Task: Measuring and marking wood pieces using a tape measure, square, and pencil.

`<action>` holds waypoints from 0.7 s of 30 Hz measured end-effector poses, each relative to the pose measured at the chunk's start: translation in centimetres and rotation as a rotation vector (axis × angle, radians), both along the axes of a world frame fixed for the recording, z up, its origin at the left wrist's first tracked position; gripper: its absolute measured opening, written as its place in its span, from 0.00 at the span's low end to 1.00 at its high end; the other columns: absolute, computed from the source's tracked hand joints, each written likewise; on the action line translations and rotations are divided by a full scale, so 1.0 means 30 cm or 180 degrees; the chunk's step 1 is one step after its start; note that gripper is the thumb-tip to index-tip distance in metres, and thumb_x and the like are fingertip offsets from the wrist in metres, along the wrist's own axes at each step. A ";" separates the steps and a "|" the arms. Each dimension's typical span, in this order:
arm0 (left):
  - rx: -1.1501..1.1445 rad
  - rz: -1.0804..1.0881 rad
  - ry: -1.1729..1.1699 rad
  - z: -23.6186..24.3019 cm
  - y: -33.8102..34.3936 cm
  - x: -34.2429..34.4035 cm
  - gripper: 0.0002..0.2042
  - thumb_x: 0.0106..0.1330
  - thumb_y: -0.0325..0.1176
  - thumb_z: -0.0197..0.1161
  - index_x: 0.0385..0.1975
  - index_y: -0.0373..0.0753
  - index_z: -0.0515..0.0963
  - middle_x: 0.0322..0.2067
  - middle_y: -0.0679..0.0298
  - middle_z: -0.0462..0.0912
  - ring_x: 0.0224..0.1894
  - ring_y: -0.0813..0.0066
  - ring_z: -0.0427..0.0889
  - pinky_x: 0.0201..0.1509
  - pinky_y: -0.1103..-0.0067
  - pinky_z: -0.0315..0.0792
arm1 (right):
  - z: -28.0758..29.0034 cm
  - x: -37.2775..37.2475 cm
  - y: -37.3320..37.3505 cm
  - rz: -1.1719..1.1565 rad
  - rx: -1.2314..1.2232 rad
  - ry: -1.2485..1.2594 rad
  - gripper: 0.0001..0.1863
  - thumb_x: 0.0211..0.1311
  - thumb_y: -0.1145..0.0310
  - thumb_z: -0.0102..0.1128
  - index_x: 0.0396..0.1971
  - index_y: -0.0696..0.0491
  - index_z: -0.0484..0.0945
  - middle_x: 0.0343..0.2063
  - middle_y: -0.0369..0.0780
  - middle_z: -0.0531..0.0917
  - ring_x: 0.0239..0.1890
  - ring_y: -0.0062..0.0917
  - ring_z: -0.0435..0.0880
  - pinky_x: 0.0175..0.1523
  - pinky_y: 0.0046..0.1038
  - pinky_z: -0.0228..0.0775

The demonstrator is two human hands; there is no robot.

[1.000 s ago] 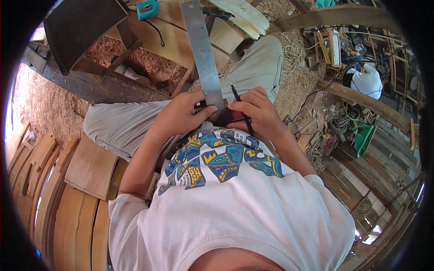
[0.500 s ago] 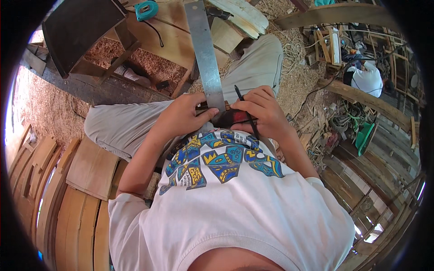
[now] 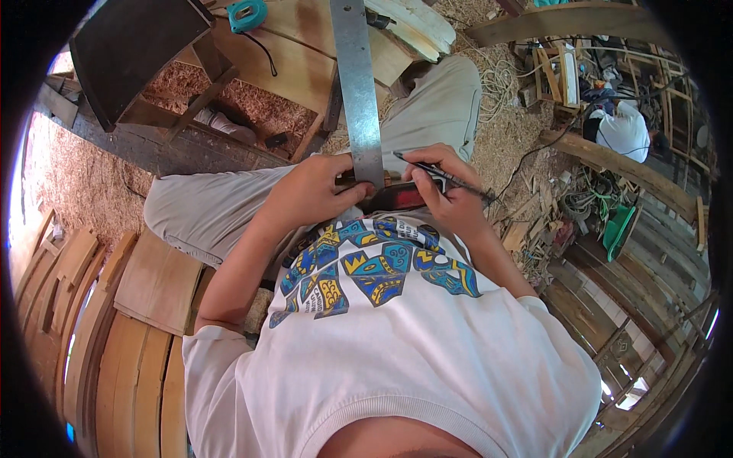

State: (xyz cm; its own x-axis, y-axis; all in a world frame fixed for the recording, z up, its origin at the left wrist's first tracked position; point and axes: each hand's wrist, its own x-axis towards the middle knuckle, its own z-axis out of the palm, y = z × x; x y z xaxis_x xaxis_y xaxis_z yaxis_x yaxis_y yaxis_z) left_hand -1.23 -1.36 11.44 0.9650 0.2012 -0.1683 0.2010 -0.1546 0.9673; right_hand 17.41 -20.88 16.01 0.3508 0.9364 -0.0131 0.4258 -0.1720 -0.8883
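Observation:
A long grey metal ruler (image 3: 357, 84) runs from my lap up over a light wooden board (image 3: 305, 53). My left hand (image 3: 313, 191) grips the ruler's near end, pressing it onto a dark wooden piece (image 3: 401, 197) across my lap. My right hand (image 3: 450, 195) rests on that piece just right of the ruler and holds a thin dark pencil (image 3: 443, 174), its tip pointing left toward the ruler's edge. My white shirt with a blue and yellow print hides the near part of the piece.
A teal tape measure (image 3: 248, 14) lies on the board. A dark stool (image 3: 137, 53) stands at upper left over sawdust. Curved wooden planks (image 3: 114, 336) are stacked at left. Another person in white (image 3: 622, 126) crouches at upper right among timber beams and scraps (image 3: 603, 164).
The pencil in my right hand has tilted from nearly upright to lying flatter, its tip pointing left at the ruler. Both hands have stayed on the piece in my lap.

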 end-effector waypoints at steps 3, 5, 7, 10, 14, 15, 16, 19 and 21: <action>0.0103 -0.0079 0.0046 -0.005 0.005 0.006 0.14 0.68 0.37 0.73 0.49 0.39 0.87 0.34 0.45 0.89 0.35 0.45 0.88 0.42 0.63 0.79 | -0.041 -0.013 -0.025 -0.0206 -0.0058 0.0365 0.08 0.80 0.74 0.59 0.52 0.60 0.79 0.37 0.39 0.84 0.40 0.21 0.85 0.48 0.22 0.76; 0.0120 -0.0117 0.0027 -0.008 0.006 0.010 0.14 0.68 0.37 0.73 0.49 0.39 0.87 0.34 0.45 0.89 0.35 0.44 0.87 0.42 0.63 0.79 | -0.057 -0.020 -0.031 -0.0263 -0.0041 0.0440 0.07 0.82 0.72 0.59 0.50 0.60 0.79 0.36 0.39 0.83 0.39 0.20 0.85 0.47 0.21 0.76; 0.0042 -0.0121 -0.0105 -0.007 0.008 0.014 0.14 0.68 0.38 0.73 0.50 0.40 0.87 0.34 0.45 0.89 0.35 0.43 0.87 0.42 0.63 0.79 | -0.062 -0.032 -0.032 -0.0520 -0.0065 0.0692 0.07 0.77 0.68 0.66 0.45 0.57 0.83 0.36 0.40 0.85 0.39 0.25 0.86 0.47 0.26 0.76; 0.0162 -0.0224 0.0003 -0.004 0.015 0.022 0.14 0.68 0.38 0.73 0.50 0.41 0.87 0.34 0.46 0.89 0.36 0.43 0.87 0.43 0.63 0.79 | -0.057 -0.039 -0.026 -0.0522 -0.0180 0.0438 0.09 0.78 0.67 0.66 0.45 0.57 0.83 0.37 0.41 0.85 0.38 0.26 0.85 0.47 0.27 0.76; 0.0080 -0.0268 0.0056 0.007 0.020 0.026 0.14 0.67 0.37 0.74 0.49 0.40 0.87 0.35 0.46 0.89 0.36 0.43 0.88 0.43 0.63 0.80 | -0.071 -0.030 -0.023 -0.0261 0.0004 -0.0017 0.08 0.81 0.69 0.62 0.47 0.58 0.80 0.33 0.38 0.83 0.34 0.18 0.84 0.42 0.22 0.76; 0.0022 -0.0317 0.0087 0.002 0.021 0.024 0.14 0.68 0.37 0.74 0.50 0.39 0.86 0.37 0.46 0.89 0.38 0.43 0.88 0.45 0.63 0.80 | -0.070 -0.032 -0.016 -0.0338 0.0007 0.0005 0.08 0.77 0.68 0.66 0.43 0.57 0.81 0.34 0.40 0.84 0.36 0.27 0.84 0.44 0.28 0.75; -0.0036 -0.0365 0.0118 -0.001 0.021 0.023 0.15 0.69 0.36 0.74 0.51 0.39 0.86 0.40 0.47 0.90 0.40 0.43 0.87 0.47 0.64 0.79 | -0.067 -0.033 -0.010 -0.0415 0.0009 0.0026 0.07 0.73 0.67 0.69 0.39 0.55 0.83 0.34 0.41 0.85 0.38 0.35 0.84 0.46 0.35 0.73; 0.0034 -0.0374 0.0122 0.005 0.023 0.025 0.14 0.69 0.35 0.74 0.50 0.38 0.86 0.40 0.47 0.90 0.40 0.44 0.88 0.47 0.64 0.79 | -0.047 -0.021 0.020 -0.0138 0.0326 -0.0484 0.05 0.69 0.70 0.71 0.36 0.53 0.83 0.32 0.40 0.85 0.37 0.37 0.82 0.47 0.38 0.70; 0.0078 -0.0375 0.0114 0.004 0.023 0.025 0.13 0.69 0.35 0.74 0.50 0.38 0.86 0.40 0.47 0.90 0.41 0.45 0.88 0.47 0.64 0.79 | -0.049 -0.019 0.021 -0.0117 0.0366 -0.0553 0.05 0.67 0.70 0.71 0.35 0.53 0.83 0.31 0.39 0.85 0.37 0.37 0.82 0.48 0.38 0.69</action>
State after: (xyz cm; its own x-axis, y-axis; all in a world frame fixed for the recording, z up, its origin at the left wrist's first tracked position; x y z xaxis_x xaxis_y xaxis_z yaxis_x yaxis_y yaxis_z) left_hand -0.49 -0.68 11.55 0.9757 0.0913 -0.1994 0.2143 -0.2028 0.9555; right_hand 16.83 -20.24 14.54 0.3723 0.9148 0.1567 0.5696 -0.0919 -0.8168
